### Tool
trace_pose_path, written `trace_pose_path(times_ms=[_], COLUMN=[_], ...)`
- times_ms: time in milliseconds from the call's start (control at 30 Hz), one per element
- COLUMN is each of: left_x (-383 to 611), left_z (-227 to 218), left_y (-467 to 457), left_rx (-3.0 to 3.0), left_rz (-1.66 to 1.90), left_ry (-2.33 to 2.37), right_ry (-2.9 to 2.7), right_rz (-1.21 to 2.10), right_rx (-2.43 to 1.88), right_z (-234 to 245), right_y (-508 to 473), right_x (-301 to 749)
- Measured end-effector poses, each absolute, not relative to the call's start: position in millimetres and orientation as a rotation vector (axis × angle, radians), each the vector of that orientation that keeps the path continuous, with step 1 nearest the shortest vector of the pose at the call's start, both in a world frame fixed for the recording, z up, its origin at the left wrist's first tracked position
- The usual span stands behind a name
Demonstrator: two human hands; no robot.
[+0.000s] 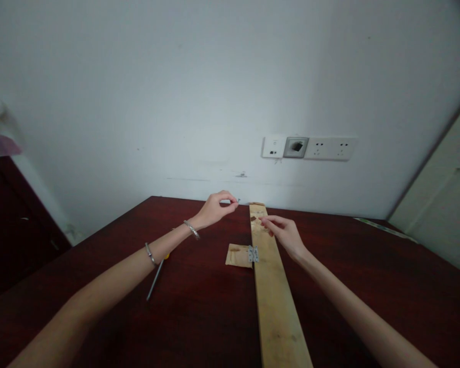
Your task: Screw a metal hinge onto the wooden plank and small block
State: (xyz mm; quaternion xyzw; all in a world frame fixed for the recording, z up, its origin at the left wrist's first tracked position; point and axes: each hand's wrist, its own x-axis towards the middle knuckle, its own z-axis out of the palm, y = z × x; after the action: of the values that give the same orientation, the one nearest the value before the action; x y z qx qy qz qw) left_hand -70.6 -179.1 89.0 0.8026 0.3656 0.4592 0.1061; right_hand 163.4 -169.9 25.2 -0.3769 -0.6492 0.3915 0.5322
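Note:
My left hand (pixel 219 207) is raised above the dark red table, thumb and forefinger pinched on a small screw (pixel 238 200). Over the far part of a long wooden board (pixel 278 312) is my right hand (pixel 284 232), its fingertips pressed together; whatever lies between them is too small to make out. A metal hinge (pixel 253 254) spans the board's left edge and a short wooden piece (pixel 235 256) lying beside it. Partly hidden under my left forearm is a screwdriver (pixel 156 278) with a yellow handle.
The table (pixel 199 317) meets a white wall (pixel 199 102) at its far edge. Wall sockets (pixel 327 148) sit above the board's far end. A flat strip (pixel 385 229) lies at the far right of the table, near a pale door or panel (pixel 444 204).

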Motion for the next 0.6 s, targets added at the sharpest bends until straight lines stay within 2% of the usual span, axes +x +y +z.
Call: trace_pose_path(times_ms=[267, 600], left_x=[-28, -30], left_z=[72, 56], left_y=[-194, -199], left_rx=[2.202, 2.201], left_rz=[1.506, 1.421], left_ry=[0.840, 0.862], right_ry=[-1.527, -1.575], right_rz=[0.884, 0.928], right_rx=[-0.839, -0.816], right_z=[53, 53], right_y=[-182, -194], right_x=[167, 156])
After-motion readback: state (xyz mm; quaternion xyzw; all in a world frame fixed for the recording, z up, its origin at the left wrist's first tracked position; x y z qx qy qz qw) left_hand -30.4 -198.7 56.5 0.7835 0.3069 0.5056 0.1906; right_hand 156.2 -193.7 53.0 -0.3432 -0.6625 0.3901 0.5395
